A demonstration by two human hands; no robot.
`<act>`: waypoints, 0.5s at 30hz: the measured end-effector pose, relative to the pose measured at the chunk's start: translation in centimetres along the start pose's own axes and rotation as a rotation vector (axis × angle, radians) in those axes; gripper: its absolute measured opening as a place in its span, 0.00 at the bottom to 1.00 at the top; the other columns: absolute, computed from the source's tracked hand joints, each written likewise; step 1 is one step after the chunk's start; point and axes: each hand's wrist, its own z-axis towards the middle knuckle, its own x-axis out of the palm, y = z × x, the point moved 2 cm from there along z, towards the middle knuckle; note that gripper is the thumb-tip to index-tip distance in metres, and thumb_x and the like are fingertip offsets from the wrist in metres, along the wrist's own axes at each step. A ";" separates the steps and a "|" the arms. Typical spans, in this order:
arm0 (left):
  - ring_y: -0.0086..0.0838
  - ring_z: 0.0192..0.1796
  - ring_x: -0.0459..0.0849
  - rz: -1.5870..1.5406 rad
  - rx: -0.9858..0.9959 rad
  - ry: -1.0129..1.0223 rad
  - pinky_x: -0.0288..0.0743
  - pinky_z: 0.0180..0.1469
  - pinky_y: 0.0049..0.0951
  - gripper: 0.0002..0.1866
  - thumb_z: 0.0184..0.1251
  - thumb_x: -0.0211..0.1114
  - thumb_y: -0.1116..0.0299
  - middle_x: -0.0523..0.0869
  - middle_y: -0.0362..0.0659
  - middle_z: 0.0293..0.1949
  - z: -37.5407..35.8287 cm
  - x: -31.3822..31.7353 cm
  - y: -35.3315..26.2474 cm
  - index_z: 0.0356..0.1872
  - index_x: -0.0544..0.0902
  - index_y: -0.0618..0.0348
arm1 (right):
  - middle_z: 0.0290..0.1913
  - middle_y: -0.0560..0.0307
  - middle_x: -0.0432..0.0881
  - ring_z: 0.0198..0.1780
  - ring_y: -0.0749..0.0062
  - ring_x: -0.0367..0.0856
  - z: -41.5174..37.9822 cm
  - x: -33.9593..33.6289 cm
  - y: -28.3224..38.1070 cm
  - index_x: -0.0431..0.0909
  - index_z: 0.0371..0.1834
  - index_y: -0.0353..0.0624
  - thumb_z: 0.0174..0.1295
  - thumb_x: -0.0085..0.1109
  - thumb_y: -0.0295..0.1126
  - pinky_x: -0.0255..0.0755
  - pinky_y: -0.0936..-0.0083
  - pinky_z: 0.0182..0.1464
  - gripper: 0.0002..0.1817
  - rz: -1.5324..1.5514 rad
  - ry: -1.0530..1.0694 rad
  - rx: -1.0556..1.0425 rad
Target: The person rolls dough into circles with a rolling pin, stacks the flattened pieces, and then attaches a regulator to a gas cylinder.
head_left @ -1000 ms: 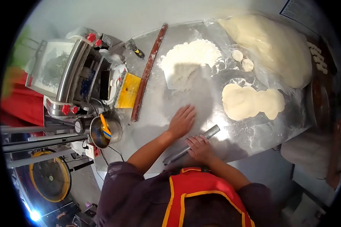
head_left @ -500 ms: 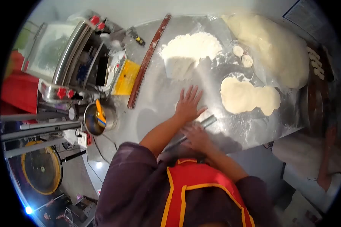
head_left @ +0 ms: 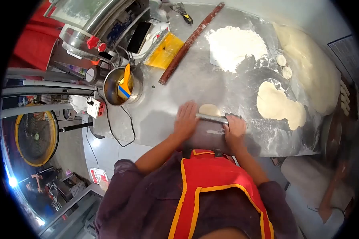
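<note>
A metal rolling pin (head_left: pixel 212 118) lies across a small round of dough (head_left: pixel 208 109) near the front of the steel table. Over the pin's left end is my left hand (head_left: pixel 185 121), its fingers fairly straight and close together. My right hand (head_left: pixel 235 128) is closed round the other end, with its fingers curled. Both ends of the pin are hidden under my hands. To the right are several flattened rounds of dough (head_left: pixel 273 102), overlapping each other. Farther back spreads a pile of white flour (head_left: pixel 237 46).
A long reddish rod (head_left: pixel 191 44) lies beside a yellow box (head_left: pixel 165 49). At the left stands a metal pot (head_left: pixel 117 85) with an orange-handled brush. Large dough under plastic (head_left: pixel 307 63) and two small dough pieces (head_left: pixel 284 65) are at right. Another person's arm (head_left: pixel 335 191) shows.
My hands have moved onto the two ends of the rolling pin, which now lies over the dough round. Before, my left hand was spread on the table. The view has shifted.
</note>
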 end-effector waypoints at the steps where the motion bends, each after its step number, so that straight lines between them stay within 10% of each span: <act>1: 0.45 0.74 0.62 0.050 -0.028 0.027 0.54 0.73 0.49 0.32 0.63 0.64 0.61 0.67 0.52 0.70 -0.5 -0.2 0.2 0.66 0.68 0.65 | 0.60 0.51 0.76 0.66 0.56 0.69 -0.2 0.5 0.3 0.73 0.63 0.44 0.56 0.64 0.35 0.52 0.54 0.72 0.29 -0.052 -0.058 -0.007; 15: 0.38 0.80 0.47 0.312 0.009 -0.096 0.35 0.77 0.52 0.37 0.76 0.42 0.44 0.55 0.49 0.77 18.7 0.7 3.3 0.74 0.58 0.61 | 0.75 0.50 0.60 0.77 0.57 0.54 18.6 1.2 -4.8 0.59 0.74 0.43 0.70 0.46 0.43 0.44 0.43 0.75 0.31 -0.383 -0.204 0.067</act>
